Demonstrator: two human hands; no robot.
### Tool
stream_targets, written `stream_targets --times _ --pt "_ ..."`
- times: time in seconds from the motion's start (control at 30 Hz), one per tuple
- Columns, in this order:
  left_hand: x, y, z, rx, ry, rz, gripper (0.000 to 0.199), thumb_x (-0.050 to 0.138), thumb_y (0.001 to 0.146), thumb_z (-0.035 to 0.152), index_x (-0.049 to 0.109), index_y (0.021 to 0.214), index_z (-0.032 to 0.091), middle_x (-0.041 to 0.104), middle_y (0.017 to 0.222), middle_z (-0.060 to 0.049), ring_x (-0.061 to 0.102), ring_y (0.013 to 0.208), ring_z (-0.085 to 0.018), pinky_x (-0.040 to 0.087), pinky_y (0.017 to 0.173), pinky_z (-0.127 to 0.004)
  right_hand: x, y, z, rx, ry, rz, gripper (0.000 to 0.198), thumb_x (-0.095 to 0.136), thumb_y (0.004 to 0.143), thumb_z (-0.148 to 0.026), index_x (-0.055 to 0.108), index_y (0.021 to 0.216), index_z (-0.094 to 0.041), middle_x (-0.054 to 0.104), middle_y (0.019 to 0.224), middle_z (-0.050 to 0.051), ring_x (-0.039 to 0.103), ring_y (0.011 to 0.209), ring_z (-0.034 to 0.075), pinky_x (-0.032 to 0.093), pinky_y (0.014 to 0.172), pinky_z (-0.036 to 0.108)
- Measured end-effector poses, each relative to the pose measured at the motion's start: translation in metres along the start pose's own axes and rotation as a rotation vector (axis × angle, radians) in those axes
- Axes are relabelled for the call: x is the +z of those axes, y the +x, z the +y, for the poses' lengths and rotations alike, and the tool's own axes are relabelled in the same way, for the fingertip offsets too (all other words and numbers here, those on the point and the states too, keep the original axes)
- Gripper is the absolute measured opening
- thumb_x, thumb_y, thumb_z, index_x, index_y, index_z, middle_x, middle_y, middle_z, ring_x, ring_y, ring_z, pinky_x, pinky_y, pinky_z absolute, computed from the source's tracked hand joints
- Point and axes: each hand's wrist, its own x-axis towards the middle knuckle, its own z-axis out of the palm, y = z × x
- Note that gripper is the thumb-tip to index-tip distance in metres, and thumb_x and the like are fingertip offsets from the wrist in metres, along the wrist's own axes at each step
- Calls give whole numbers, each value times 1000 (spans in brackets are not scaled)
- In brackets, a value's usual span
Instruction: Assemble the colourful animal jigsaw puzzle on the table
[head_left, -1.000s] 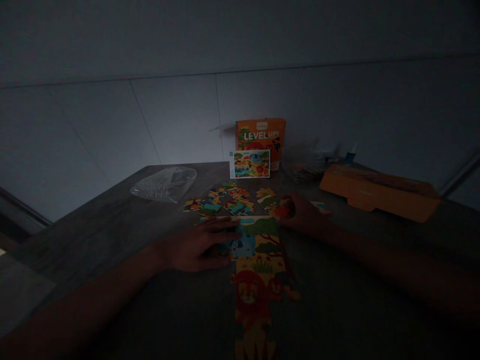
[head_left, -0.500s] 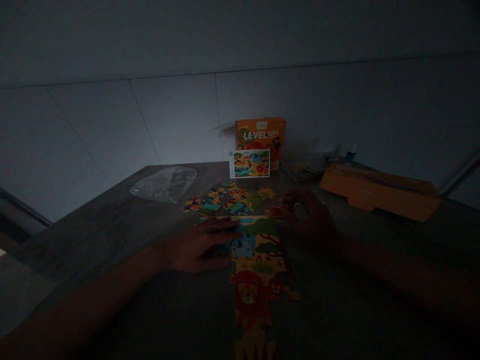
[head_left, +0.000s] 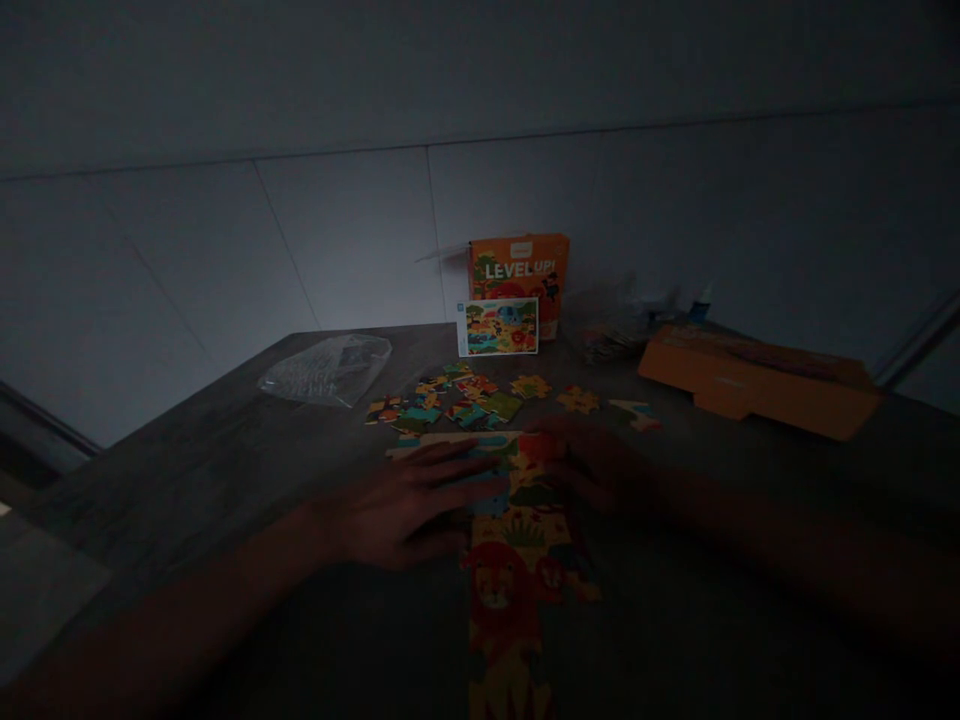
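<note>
LEVEL UP! box (head_left: 556,262) upright, clear bag (head_left: 606,342) beside it holding something (too dim to name), left hand (head_left: 397,505) spread loose across the puzzle (head_left: 495,590) on the bench (head_left: 202,470), here's the right hand (head_left: 600,462), curled, pinching a red-orange piece (head_left: 538,448) over the puzzle's far end

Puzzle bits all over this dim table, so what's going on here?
A person is working on a partly joined jigsaw puzzle by hand. The left hand lies spread over the far part of it, while the right hand holds an orange-red piece over that same part; it's too dark to tell whether the piece touches the puzzle. Loose pieces lie just beyond, and a picture card stands in front of an orange "LEVEL UP!" box.
</note>
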Motion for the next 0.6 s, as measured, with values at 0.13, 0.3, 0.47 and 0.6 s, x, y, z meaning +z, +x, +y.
stream_targets --times 0.13,0.3,0.47,0.6 --pt "-1 0 3 13 17 8 73 55 102 35 16 163 27 30 166 -9 22 155 -33 29 124 -53 -2 -5 -3 -48 8 -114 56 48 95 -18 37 149 -18 58 141 16 60 126 29 53 103 47" --pt "1 1 2 26 20 25 77 56 101 30 12 164 27 27 167 -8 19 156 -31 29 125 -52 -3 -6 -4 -95 8 -137 76 57 91 -21 22 158 -19 50 149 19 56 132 32 51 106 49" --pt "1 1 2 -11 9 1 75 53 103 38 12 164 24 26 167 -9 21 155 -32 28 125 -52 -3 -5 -4 -119 1 -132 75 58 92 -22 23 158 -17 49 149 21 54 133 31 50 107 49" --pt "0 1 2 -22 -3 -43 66 48 105 42 23 162 21 25 167 -9 17 156 -33 25 126 -54 -2 -5 -2 -138 -15 -127 71 57 94 -23 26 158 -17 50 148 20 53 134 31 49 107 49"
